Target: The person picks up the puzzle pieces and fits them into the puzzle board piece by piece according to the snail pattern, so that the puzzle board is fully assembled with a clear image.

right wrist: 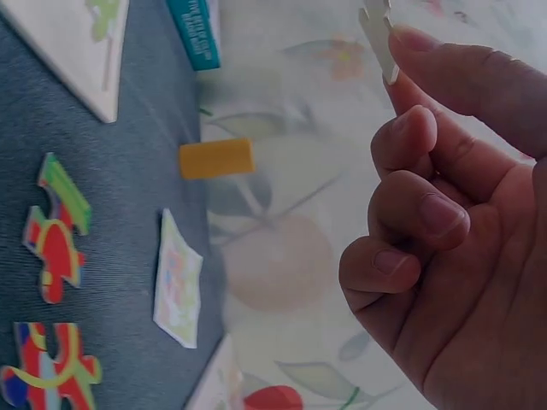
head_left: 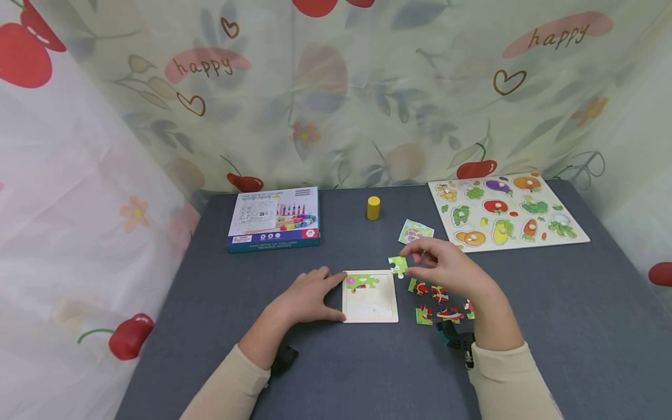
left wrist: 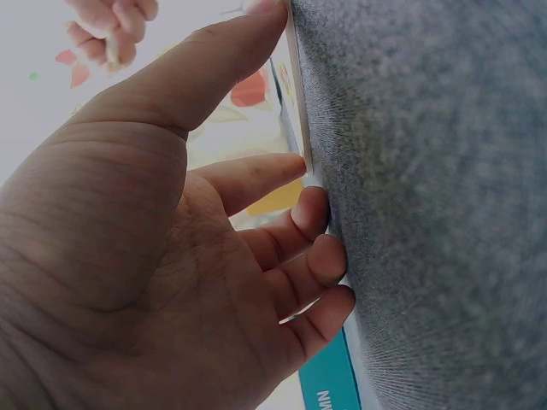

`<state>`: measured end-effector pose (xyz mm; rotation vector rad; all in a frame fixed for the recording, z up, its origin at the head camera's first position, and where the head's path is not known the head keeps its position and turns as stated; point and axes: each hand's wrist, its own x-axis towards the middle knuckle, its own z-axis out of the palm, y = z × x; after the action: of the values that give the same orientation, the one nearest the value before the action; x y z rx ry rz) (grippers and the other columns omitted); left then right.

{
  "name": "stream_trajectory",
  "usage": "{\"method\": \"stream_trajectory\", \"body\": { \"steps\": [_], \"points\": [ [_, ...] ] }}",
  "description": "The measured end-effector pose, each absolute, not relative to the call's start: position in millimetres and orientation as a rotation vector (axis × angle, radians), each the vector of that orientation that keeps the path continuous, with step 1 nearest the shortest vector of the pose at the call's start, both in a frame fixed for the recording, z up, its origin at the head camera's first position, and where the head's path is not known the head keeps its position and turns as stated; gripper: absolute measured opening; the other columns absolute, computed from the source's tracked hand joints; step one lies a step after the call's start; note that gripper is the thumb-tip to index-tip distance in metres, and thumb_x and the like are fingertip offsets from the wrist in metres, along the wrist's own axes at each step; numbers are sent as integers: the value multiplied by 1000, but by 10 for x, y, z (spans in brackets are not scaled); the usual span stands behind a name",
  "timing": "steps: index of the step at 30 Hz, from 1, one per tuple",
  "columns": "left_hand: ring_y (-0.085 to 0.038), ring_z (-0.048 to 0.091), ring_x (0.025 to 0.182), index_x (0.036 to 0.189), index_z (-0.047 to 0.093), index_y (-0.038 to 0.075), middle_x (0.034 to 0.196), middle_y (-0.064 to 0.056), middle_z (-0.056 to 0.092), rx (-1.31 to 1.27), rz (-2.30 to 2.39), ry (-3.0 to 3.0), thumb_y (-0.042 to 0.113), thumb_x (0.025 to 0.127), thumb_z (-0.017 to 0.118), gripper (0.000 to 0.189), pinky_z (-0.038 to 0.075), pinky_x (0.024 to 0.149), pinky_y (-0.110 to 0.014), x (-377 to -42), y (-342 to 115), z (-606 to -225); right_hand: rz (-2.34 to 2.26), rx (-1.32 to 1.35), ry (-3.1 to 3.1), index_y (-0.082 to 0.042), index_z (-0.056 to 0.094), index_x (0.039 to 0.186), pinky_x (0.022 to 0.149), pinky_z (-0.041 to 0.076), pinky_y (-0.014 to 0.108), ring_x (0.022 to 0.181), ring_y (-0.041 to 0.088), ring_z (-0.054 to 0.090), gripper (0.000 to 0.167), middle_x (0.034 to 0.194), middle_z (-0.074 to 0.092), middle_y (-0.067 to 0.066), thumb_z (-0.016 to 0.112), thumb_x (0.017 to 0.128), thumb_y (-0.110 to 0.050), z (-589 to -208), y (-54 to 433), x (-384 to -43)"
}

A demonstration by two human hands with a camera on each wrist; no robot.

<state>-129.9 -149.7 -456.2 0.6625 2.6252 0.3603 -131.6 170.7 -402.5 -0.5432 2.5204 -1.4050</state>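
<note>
Perhaps floral puzzle piece (head_left: 397,264) (indistinct), right grip (head_left: 447,265) pinching, left grip (head_left: 308,297) splayed against tray (head_left: 371,307)

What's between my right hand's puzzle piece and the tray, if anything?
Nothing visible: your right hand holds the piece near the far right corner of the tray; your left hand touches its left edge.

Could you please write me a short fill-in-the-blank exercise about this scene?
1. The ____ hand pinches a green puzzle piece.
2. The left hand touches the ____ side of the puzzle tray.
3. The small upright cylinder is coloured ____.
4. The white board shows pictures of ____.

Missing words: right; left; yellow; vegetables.
</note>
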Motion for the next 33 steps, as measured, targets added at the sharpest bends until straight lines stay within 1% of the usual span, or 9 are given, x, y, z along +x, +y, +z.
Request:
{"method": "stream_trajectory", "body": {
  "steps": [10,17,29,33],
  "points": [
    [-21,47,102,159,41,27,121,-4,53,642,349,2625,61,79,81,96,43,84,-38,-1303,-1482,-4544,-1346,-476,2482,-7,71,112,58,43,31,62,21,42,25,86,53,5,80,90,-12,-4272,1604,-1426],
    [-21,47,103,160,40,27,122,-5,52,645,344,2622,62,80,80,95,43,85,-38,-1302,-1485,-4545,-1307,-458,2483,-6,72,110,58,43,31,64,22,44,23,85,53,5,81,89,-11,-4418,1545,-1480],
    [-21,46,102,160,40,27,120,-4,52,659,349,2620,62,81,79,95,42,84,-38,-1297,-1493,-4555,-1235,-470,2522,-3,71,109,56,41,32,60,18,44,23,82,52,3,80,88,-8,-4554,1469,-1528],
    [-21,46,101,160,40,27,120,-4,52,658,353,2620,62,81,79,95,42,84,-38,-1300,-1497,-4565,-1198,-472,2524,-3,72,107,58,40,31,61,17,44,22,79,51,2,81,88,-8,-4596,1439,-1545]
  ]
}}
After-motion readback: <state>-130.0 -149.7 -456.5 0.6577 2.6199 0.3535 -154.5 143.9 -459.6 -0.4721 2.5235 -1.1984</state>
